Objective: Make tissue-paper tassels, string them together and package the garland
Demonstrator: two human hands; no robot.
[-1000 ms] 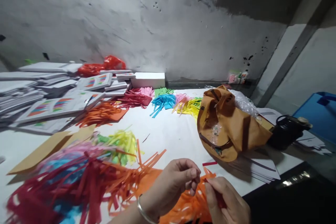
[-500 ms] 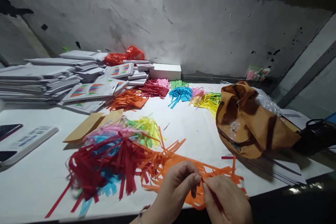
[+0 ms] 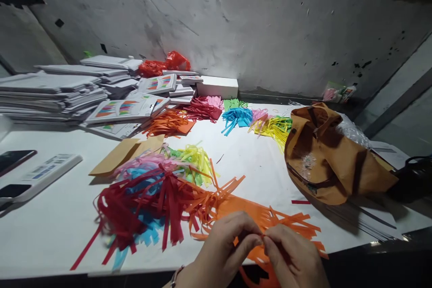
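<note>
Over the near edge of the table, my left hand [image 3: 232,245] and my right hand [image 3: 290,252] meet fingertip to fingertip. Both pinch an orange paper strip [image 3: 261,256], whose loop hangs below them; the pinched spot itself is mostly covered by my fingers. Right behind them lies an orange fringed paper sheet [image 3: 241,207] with its strips spread both ways. To its left is a tangled heap of dark red paper fringe [image 3: 124,207], resting over blue fringe [image 3: 148,229], pink fringe [image 3: 145,159] and yellow fringe [image 3: 199,162].
Tassel bundles, such as a blue one [image 3: 238,117] and an orange one [image 3: 165,123], line the back. A brown bag [image 3: 324,166] stands right. Stacked white packets [image 3: 50,94], a brown envelope [image 3: 116,157], a phone [image 3: 15,159] and a white box [image 3: 218,87] are also on the table.
My fingertips have come closer together around the strip, and an orange loop now hangs lower beneath them. The whole view has shifted slightly.
</note>
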